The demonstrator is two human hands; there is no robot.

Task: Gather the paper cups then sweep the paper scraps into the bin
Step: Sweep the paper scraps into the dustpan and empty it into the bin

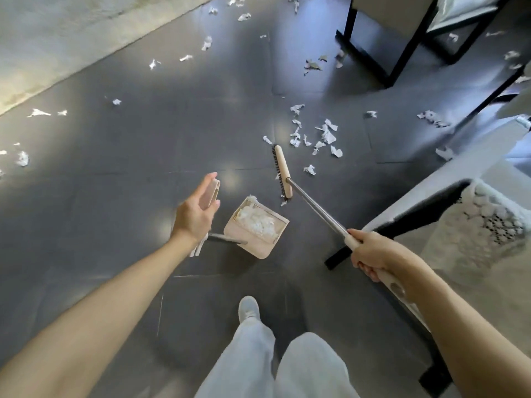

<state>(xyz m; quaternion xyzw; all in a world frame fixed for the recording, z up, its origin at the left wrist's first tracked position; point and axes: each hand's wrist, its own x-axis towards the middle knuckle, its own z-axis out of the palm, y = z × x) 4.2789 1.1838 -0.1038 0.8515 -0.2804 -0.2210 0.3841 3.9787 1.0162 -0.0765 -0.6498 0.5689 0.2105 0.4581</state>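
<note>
We're mid-sweep: our right hand grasps the broom; our left hand is released, the dustpan grip at its fingertips. Next, we judge, the paper scraps need drawing into the dustpan.

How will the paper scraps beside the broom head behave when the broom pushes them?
The paper scraps look thin and crumpled, so they are probably very light and may scatter under a quick stroke. The floor looks smooth and glossy, so they should slide easily. Flat pieces might slip under the bristles of the broom.
</note>
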